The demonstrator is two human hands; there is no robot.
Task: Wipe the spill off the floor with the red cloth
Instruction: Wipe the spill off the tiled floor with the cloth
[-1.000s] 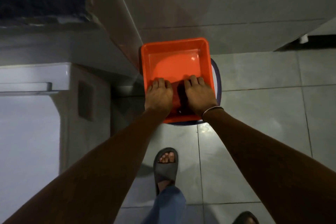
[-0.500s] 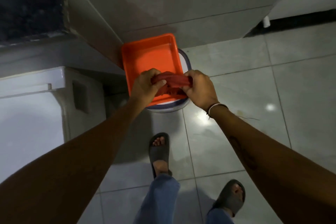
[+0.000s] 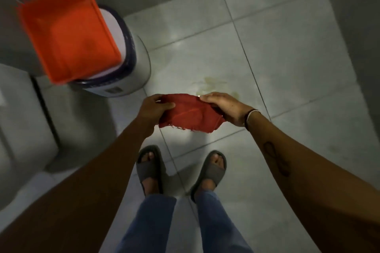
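Note:
The red cloth [image 3: 189,114] hangs spread between both hands above the grey tiled floor, its frayed lower edge loose. My left hand [image 3: 153,109] pinches its left end and my right hand [image 3: 226,107] grips its right end. A faint yellowish spill [image 3: 213,84] marks the floor tile just beyond the cloth and my right hand. The cloth is held in the air, apart from the floor.
An orange plastic tub [image 3: 67,35] sits on a white bucket with a dark rim [image 3: 131,61] at the left. A pale cabinet [image 3: 22,121] stands further left. My two feet in grey slides [image 3: 181,168] stand on the tiles below the cloth.
Both hands lifted the red cloth out of the orange tub and carried it to the right and toward me, over the floor, opening it out. The view swung right and down.

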